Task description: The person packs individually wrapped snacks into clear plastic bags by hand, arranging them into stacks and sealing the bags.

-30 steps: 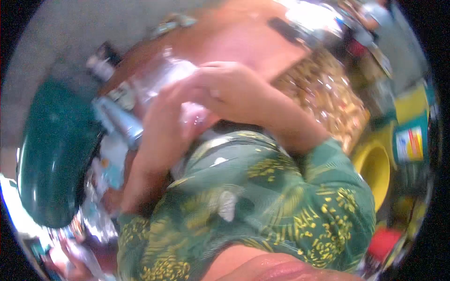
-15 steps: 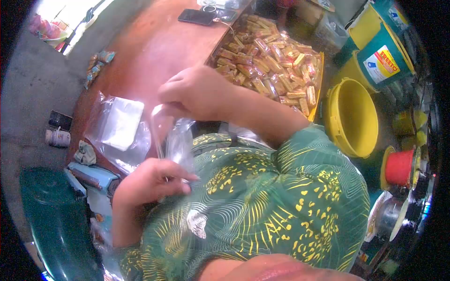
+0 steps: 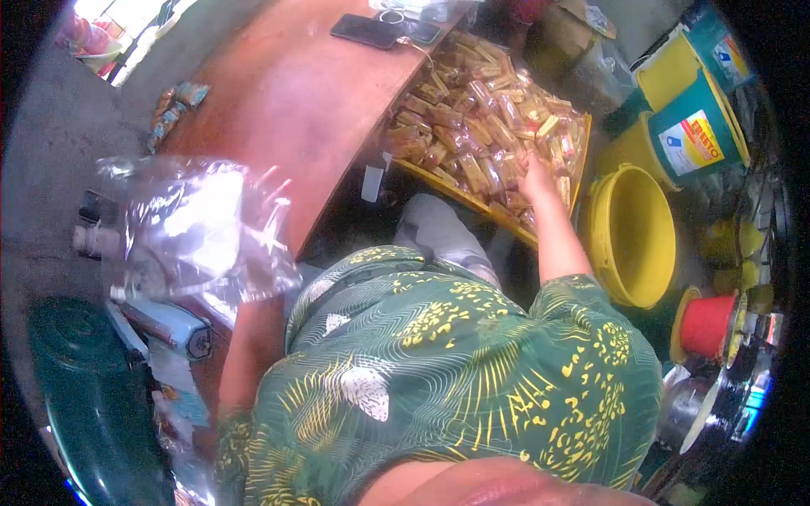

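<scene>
A large clear plastic bag (image 3: 181, 223), shiny and crumpled, hangs over the left end of the table. My left hand (image 3: 268, 219) bears it at its right side, fingers stretched and partly blurred behind the plastic. On the other side, my right hand (image 3: 537, 175) is down in a heap of clear-wrapped, golden-brown snack packets (image 3: 460, 122). Its fingers are bent around a packet, which they mostly hide. The heap fills a shallow yellow tray (image 3: 472, 201) beside the table.
The reddish-brown table (image 3: 278, 110) carries a dark phone (image 3: 364, 31) with a cable. Right of the tray stand a yellow bucket (image 3: 634, 236) and a green labelled bucket (image 3: 696, 131). A dark green plastic chair (image 3: 93, 388) is at lower left, near a light-blue device (image 3: 169, 325).
My right hand has left the bag and reached right into the packets. My left hand has moved up and forward over the table with the bag, which now spreads wide.
</scene>
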The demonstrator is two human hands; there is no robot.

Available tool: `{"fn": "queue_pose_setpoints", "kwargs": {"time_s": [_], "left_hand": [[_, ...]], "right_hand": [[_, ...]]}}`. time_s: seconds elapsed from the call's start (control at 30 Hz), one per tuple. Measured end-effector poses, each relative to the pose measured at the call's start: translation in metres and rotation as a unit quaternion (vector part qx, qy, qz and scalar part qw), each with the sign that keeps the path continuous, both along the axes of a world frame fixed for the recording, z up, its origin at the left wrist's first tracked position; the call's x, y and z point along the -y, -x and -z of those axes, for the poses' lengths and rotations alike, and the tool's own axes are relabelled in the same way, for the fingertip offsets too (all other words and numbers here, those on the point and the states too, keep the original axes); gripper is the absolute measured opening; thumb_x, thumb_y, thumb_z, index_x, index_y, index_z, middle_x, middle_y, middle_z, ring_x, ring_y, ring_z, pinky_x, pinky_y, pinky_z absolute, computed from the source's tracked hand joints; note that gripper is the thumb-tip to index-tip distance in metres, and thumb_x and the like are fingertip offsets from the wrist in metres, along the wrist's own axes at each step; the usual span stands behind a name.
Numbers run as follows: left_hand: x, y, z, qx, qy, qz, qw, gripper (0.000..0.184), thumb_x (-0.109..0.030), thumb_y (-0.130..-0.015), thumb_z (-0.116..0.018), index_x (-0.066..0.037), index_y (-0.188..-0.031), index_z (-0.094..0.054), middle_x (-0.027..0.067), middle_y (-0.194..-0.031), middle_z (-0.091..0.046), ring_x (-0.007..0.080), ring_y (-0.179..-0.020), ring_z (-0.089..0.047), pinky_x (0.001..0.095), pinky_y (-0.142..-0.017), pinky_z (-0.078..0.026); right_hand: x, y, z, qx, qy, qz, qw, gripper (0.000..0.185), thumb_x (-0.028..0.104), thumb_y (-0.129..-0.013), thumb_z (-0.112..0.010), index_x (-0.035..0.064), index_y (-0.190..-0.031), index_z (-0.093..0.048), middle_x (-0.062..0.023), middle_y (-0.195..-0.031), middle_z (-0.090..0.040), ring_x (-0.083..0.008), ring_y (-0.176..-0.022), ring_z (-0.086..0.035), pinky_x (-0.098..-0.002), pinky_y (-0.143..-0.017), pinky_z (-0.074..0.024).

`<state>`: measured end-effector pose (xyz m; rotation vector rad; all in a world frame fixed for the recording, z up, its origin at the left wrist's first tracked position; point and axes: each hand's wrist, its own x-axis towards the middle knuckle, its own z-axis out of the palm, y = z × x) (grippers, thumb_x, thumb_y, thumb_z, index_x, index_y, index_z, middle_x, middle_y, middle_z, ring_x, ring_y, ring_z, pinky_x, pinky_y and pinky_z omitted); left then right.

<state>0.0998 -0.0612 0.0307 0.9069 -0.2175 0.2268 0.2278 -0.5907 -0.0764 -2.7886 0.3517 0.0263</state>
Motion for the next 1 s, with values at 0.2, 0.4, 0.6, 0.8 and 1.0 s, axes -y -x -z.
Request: {"fn": "queue_pose_setpoints", "kwargs": {"time_s": [0.2,0.4,0.6,0.8,1.0], "left_hand": [[-0.014,-0.020,0.045,-0.036,-0.397,-0.197,0.896,0.048,-0.010,-0.103,-0.057,0.001,-0.147,-0.041,0.0166,-0.140,-0.054,0.0216,-0.117,-0.060,0.0336,-0.101,-0.049],[-0.010,-0.005,0.034,-0.040,-0.475,-0.229,0.849,0.022,-0.010,-0.098,-0.064,0.002,-0.116,-0.065,0.0146,-0.120,-0.067,0.0216,-0.108,-0.065,0.0340,-0.095,-0.050],[-0.011,0.003,0.036,-0.009,-0.471,-0.236,0.850,0.020,-0.009,-0.097,-0.065,0.002,-0.114,-0.065,0.0116,-0.109,-0.069,0.0202,-0.101,-0.066,0.0327,-0.091,-0.051],[-0.013,0.006,0.040,-0.055,-0.465,-0.214,0.857,0.021,-0.008,-0.101,-0.060,-0.001,-0.121,-0.059,0.0083,-0.106,-0.066,0.0166,-0.099,-0.065,0.0296,-0.088,-0.051],[-0.017,-0.002,-0.007,-0.152,-0.269,-0.116,0.944,0.059,-0.038,-0.095,-0.071,0.001,-0.134,-0.049,0.0152,-0.121,-0.063,0.0230,-0.110,-0.063,0.0355,-0.095,-0.052]], "right_hand": [[-0.031,-0.014,-0.010,0.252,-0.020,-0.054,0.966,0.034,0.013,-0.080,-0.080,0.0077,-0.103,-0.056,-0.0197,-0.108,-0.059,-0.0386,-0.098,-0.063,-0.0478,-0.086,-0.0511],[-0.063,-0.064,0.010,0.248,0.070,-0.050,0.965,0.024,0.027,-0.094,-0.064,0.0062,-0.105,-0.057,-0.0199,-0.107,-0.061,-0.0409,-0.100,-0.062,-0.0504,-0.086,-0.0496],[-0.052,-0.074,0.037,0.260,-0.135,-0.021,0.956,0.024,0.025,-0.093,-0.058,0.0089,-0.111,-0.059,-0.0194,-0.111,-0.065,-0.0386,-0.106,-0.063,-0.0487,-0.089,-0.0499],[-0.044,-0.029,-0.003,0.271,-0.127,-0.080,0.951,0.039,0.010,-0.082,-0.075,0.0081,-0.113,-0.051,-0.0168,-0.107,-0.064,-0.0358,-0.097,-0.065,-0.0451,-0.085,-0.0529],[-0.209,0.026,-0.116,0.337,-0.198,-0.398,0.830,0.042,0.009,-0.084,-0.076,0.0083,-0.121,-0.055,-0.0172,-0.117,-0.066,-0.0332,-0.108,-0.067,-0.0407,-0.092,-0.0540]]}}
